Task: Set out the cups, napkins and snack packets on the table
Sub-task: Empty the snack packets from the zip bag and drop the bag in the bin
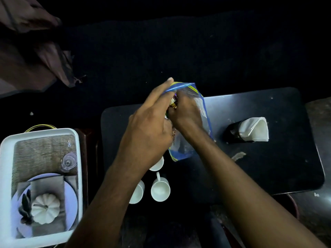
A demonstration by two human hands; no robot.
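Snack packets (173,102): gripped by right hand (186,113) inside bag (189,147); left hand (148,126) pinches bag rim. Cups (160,189) on desk (268,167).

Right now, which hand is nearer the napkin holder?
Right. The right hand, gripping snack packets inside the zip bag, is on the side toward the napkin holder, apart from it. The left hand holds the bag's mouth on the far side.

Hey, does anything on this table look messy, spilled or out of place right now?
Yes: a pale smear lies on the dark table near the napkin holder, with white specks scattered about, like crumbs or a dried spill.
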